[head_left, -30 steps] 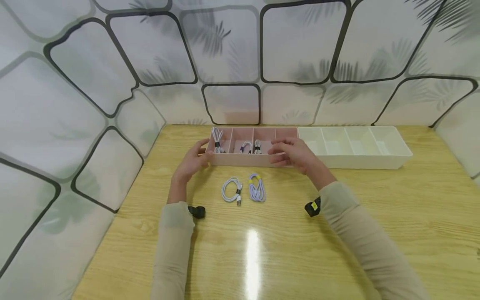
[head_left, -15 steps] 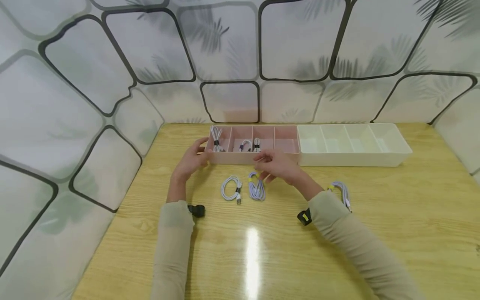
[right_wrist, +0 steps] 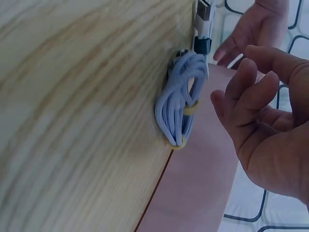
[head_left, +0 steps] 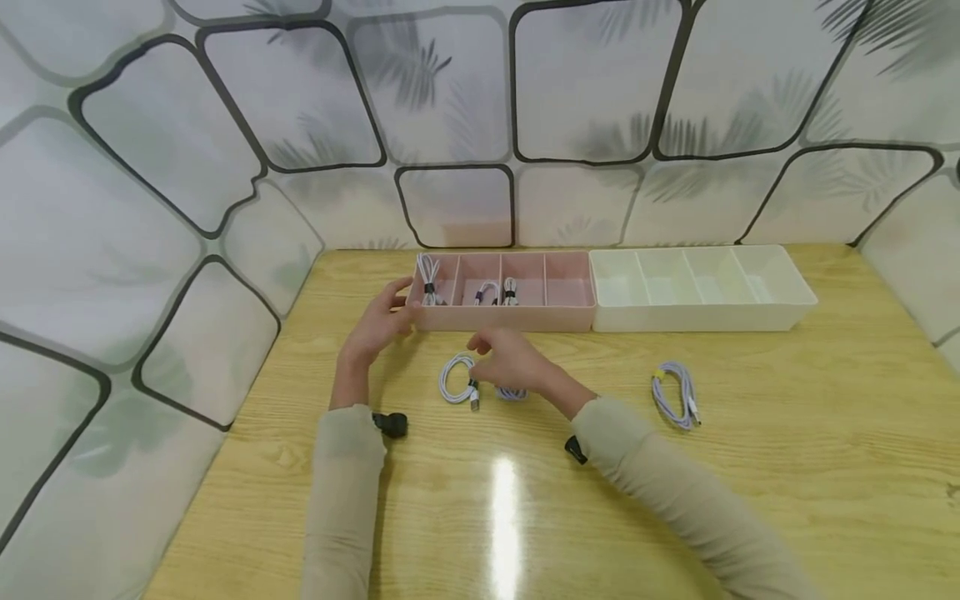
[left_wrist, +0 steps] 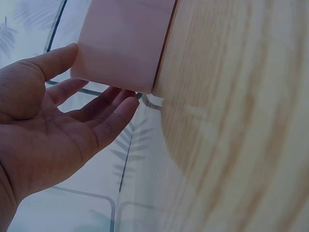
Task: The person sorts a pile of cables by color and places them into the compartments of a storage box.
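My left hand point(head_left: 375, 327) touches the left end of a pink divided box point(head_left: 517, 319); in the left wrist view its thumb lies at the box corner, with the fingers along the end wall. My right hand point(head_left: 513, 363) hovers above the table with loosely bent fingers and nothing between them. Below it lies a coiled lilac cable point(head_left: 512, 394) with a yellow tie, partly hidden in the head view but plain in the right wrist view. Just left is a coiled white cable point(head_left: 448, 393) with a black tie. Another lilac cable point(head_left: 677, 398) lies farther right.
Tied cables sit in the pink box: a white bundle point(head_left: 428, 275) in the left compartment, a small looped cable point(head_left: 487, 290) in the second, a short white one point(head_left: 510, 292) in the third. A white divided box point(head_left: 705, 319) adjoins it. A patterned backdrop point(head_left: 457, 204) stands behind.
My right hand has moved left and toward me, from the pink box's right part to over the lilac cable. The lilac cable on the right has come into sight from behind my sleeve.
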Motion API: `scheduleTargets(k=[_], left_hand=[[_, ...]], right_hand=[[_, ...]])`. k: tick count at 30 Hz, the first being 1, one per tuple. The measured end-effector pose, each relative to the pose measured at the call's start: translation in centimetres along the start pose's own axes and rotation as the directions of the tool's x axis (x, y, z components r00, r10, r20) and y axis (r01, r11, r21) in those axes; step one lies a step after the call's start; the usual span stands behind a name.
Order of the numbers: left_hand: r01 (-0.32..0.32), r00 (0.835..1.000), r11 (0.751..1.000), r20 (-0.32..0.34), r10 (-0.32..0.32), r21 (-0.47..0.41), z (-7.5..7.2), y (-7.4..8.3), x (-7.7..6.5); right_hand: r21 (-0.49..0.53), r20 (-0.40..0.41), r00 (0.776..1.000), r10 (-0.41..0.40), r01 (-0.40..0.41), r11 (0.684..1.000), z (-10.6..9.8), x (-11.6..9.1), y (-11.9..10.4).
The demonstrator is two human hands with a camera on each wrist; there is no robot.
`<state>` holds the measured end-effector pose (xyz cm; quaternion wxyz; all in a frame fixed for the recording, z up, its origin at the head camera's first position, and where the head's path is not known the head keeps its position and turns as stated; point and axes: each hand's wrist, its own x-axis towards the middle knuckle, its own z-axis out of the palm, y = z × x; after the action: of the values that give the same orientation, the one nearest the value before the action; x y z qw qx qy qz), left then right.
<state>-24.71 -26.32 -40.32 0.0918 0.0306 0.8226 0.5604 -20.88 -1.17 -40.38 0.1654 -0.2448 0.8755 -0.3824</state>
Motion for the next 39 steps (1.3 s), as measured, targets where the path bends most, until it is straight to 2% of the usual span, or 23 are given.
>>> scheduleTargets(k=[5,8,15,17,25,33,39], left_hand=[[0.007,1.000,1.000,0.005,-0.007,0.003,0.2,1.9,-1.1],[0.014,1.000,1.000,0.010,-0.014,0.009,0.3,2.2,-1.3],[0.005,1.000,1.000,-0.005,-0.005,-0.001,0.0,-0.6,0.4],[-0.006,1.000,1.000,-0.011,0.006,0.011,-0.1,-1.0,0.5],[-0.008,1.000,1.000,-0.020,0.009,0.026,0.0,-1.0,0.6],[-0.015,1.000,1.000,-0.020,0.015,0.024,0.0,-0.9,0.5],[-0.015,1.000,1.000,-0.022,0.015,0.025,0.0,-0.9,0.4]], right_hand=[[-0.075,0.016,0.999,0.027,-0.026,0.997,0.7,0.3,-0.5],[-0.114,0.009,0.999,0.033,-0.032,0.993,0.9,0.4,-0.6],[-0.139,-0.003,0.996,0.086,-0.086,0.987,1.1,0.7,-0.5],[-0.134,-0.004,0.995,0.102,-0.101,0.986,1.1,0.8,-0.5],[-0.176,-0.029,0.993,0.118,-0.121,0.977,1.3,1.5,-0.5],[-0.255,-0.026,0.985,0.172,-0.173,0.951,1.9,2.1,-0.7],[-0.260,-0.021,0.984,0.175,-0.174,0.950,1.9,2.2,-0.9]])
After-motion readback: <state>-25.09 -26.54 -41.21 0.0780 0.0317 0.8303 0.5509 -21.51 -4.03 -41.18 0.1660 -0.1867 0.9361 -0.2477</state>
